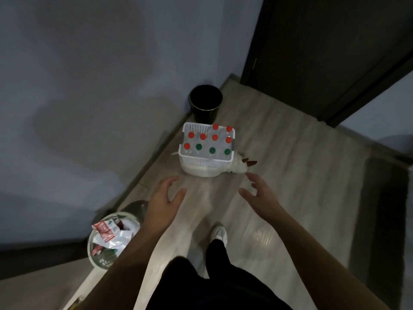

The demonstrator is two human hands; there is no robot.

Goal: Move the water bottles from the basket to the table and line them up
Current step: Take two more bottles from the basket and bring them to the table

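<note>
water bottles [203, 136] upright, standing in basket [205, 161]

the white slotted plastic basket [206, 158] looks matt, its walls a fine grid. the clear plastic water bottles [214, 137] in it carry smooth red and green caps. the pale wood-grain plank floor [279, 153] has a soft sheen, with a glare patch near right. the far black round bin [205, 114] is glossy. the near-left translucent plastic bin [100, 264] holds crinkled shiny wrappers [111, 238]. the grey wall [78, 86] is smooth and matt.
</note>
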